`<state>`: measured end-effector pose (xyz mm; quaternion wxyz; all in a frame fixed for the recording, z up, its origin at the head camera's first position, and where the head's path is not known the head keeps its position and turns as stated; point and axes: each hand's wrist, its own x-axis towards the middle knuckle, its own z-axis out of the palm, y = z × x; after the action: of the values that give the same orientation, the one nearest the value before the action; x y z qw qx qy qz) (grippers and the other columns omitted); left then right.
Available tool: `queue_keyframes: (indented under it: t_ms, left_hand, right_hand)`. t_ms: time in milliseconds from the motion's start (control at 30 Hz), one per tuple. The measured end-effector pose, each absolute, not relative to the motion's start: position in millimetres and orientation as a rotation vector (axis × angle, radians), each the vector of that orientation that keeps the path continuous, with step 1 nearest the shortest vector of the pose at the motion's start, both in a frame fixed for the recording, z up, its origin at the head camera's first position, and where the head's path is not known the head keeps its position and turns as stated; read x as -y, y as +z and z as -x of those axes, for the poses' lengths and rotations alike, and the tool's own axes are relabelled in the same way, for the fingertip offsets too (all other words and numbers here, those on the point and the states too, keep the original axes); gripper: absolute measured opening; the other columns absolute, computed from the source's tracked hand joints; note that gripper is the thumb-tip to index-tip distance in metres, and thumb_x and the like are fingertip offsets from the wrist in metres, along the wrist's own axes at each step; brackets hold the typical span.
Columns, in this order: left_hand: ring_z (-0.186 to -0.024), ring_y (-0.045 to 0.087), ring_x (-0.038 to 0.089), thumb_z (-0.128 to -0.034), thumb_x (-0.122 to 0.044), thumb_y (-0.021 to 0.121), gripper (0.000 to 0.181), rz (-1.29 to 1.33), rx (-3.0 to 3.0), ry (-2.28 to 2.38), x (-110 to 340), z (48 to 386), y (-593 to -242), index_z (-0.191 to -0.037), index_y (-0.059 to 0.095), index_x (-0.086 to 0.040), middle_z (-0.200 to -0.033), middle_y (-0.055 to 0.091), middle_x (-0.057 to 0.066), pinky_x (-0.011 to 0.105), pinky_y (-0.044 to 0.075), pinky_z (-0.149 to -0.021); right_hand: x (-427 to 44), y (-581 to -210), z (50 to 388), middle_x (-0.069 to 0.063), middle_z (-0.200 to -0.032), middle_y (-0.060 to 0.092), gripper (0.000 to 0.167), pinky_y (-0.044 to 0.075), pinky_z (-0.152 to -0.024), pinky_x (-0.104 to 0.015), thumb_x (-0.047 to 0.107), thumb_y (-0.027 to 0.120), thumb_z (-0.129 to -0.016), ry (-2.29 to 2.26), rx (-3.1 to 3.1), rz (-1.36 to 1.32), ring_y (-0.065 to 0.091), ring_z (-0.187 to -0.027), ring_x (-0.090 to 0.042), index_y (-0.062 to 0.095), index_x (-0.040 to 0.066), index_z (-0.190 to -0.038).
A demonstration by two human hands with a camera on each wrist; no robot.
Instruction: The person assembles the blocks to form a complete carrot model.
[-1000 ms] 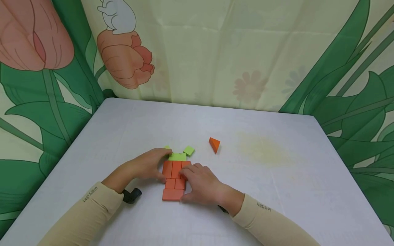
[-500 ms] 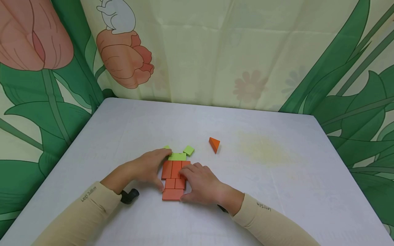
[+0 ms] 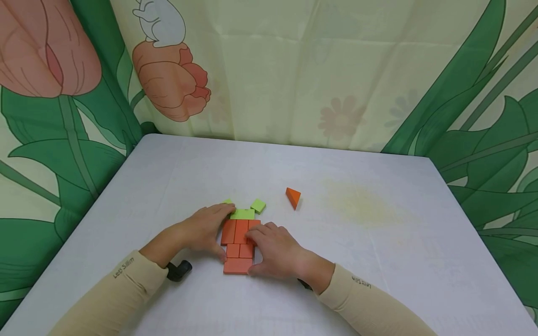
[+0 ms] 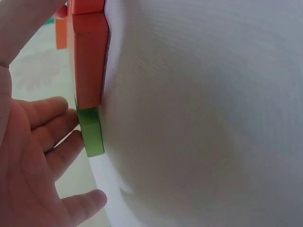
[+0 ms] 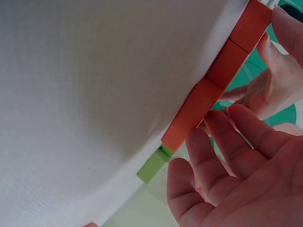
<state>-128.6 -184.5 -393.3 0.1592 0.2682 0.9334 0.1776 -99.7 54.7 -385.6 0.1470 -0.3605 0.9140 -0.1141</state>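
Note:
Red-orange wooden blocks lie flat in rows in the head view: upright oblongs (image 3: 241, 231), two smaller blocks (image 3: 233, 250), and a wide block (image 3: 237, 266) nearest the person. Beyond them is a light green block (image 3: 242, 214), with a green square block (image 3: 258, 206) turned at its far right corner. Another green piece (image 3: 228, 201) is mostly hidden by my left hand (image 3: 205, 229). That hand spans the left side, its thumb by the wide block. My right hand (image 3: 277, 252) rests along the right side, fingers over the oblongs, thumb at the wide block's near corner.
An orange triangular block (image 3: 293, 198) lies apart, to the far right of the group. The white-covered table (image 3: 357, 280) meets a printed flower curtain (image 3: 273, 70) at its back edge. Black wrist cameras (image 3: 179, 270) are strapped under both sleeves.
My left thumb has slid toward the person, from beside the small blocks to the wide block. The wide block has shifted slightly right. My right hand has barely moved.

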Motion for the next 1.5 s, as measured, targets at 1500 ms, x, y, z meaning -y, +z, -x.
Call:
queue_keyframes:
  t_ms: [1500]
  left_hand:
    - [-0.141, 0.037, 0.034, -0.0849, -0.033, 0.082, 0.083, -0.611, -2.666, 0.654, 183, 134, -398, -0.150, 0.040, -0.002, -0.149, 0.047, 0.013, 0.051, 0.032, -0.113]
  right_hand:
    - [-138, -375, 192, -0.014, -0.128, 0.060, 0.033, 0.043, -0.105, -0.046, -0.002, 0.055, -0.096, -0.483, -2.771, 0.841, 0.054, -0.123, -0.034, 0.063, 0.001, -0.128]
